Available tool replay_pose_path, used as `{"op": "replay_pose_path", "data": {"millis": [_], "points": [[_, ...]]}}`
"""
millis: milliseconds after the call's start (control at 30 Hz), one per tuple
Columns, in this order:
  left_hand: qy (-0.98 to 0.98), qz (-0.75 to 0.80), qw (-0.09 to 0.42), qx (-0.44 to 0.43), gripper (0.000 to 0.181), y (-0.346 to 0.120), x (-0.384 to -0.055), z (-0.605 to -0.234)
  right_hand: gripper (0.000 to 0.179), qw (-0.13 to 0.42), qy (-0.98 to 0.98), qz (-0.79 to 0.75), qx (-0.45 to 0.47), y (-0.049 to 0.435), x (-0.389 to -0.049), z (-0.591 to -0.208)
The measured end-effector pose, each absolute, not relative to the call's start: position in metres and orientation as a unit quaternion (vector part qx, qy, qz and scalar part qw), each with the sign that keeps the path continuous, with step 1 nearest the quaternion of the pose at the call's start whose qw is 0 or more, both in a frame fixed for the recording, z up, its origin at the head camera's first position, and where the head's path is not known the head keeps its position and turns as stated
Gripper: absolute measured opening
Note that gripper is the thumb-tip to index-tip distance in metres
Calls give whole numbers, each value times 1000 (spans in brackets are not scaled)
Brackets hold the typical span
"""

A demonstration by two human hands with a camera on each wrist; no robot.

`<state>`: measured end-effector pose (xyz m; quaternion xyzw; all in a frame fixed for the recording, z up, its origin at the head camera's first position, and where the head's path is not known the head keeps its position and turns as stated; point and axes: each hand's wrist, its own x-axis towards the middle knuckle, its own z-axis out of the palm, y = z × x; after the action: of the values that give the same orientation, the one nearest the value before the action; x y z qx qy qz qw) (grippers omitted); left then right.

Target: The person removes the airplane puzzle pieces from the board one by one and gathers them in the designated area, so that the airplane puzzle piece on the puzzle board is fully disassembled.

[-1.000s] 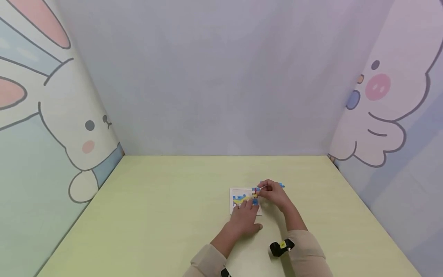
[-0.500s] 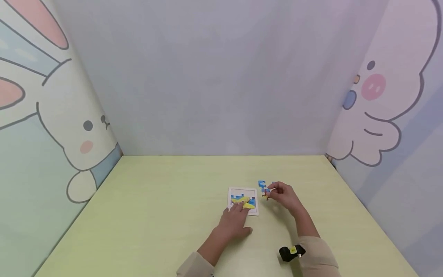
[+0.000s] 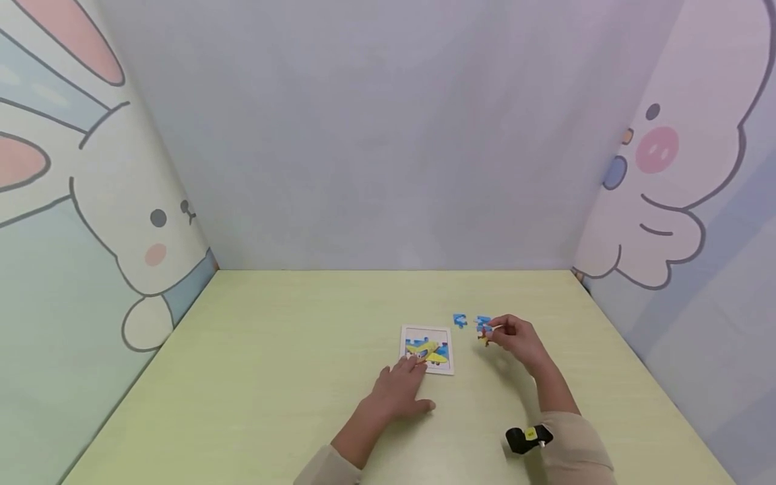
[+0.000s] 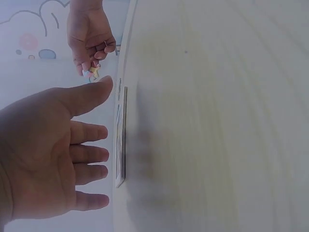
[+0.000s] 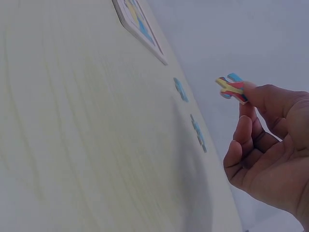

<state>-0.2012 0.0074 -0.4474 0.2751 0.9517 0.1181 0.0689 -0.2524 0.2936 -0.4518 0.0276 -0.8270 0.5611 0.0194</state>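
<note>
A jigsaw puzzle piece (image 5: 232, 89) in blue, yellow and red is pinched between the thumb and finger of my right hand (image 3: 518, 341), raised above the table. Left of it lies a white-framed puzzle (image 3: 427, 349), partly filled with a yellow airplane on blue; its upper part shows bare backing. My left hand (image 3: 398, 391) is at the frame's lower left with fingers straight. In the left wrist view those fingers (image 4: 91, 154) are spread and hold nothing. Whether they touch the frame I cannot tell.
Two loose blue puzzle pieces lie behind the frame's right side: one piece (image 3: 460, 320) and another piece (image 3: 483, 320) near my right hand. The pale yellow table (image 3: 273, 377) meets a plain back wall (image 3: 388, 135) and cartoon-printed side walls.
My right hand has moved right, carrying the puzzle piece away from the frame. My left hand has slid back toward the lower left, uncovering more of the airplane picture.
</note>
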Motion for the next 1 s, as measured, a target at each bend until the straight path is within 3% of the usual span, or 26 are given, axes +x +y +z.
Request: {"op": "replay_pose_path", "data": {"millis": [333, 600, 1000], "points": [[955, 117, 88, 256, 75, 5, -206, -455, 31, 26, -831, 555, -16, 318, -255, -451], [963, 79, 61, 252, 73, 10, -205, -458, 34, 27, -837, 544, -45, 334, -262, -450], [965, 65, 60, 248, 72, 15, -205, -459, 29, 57, -862, 499, -72, 350, -286, -466]]}}
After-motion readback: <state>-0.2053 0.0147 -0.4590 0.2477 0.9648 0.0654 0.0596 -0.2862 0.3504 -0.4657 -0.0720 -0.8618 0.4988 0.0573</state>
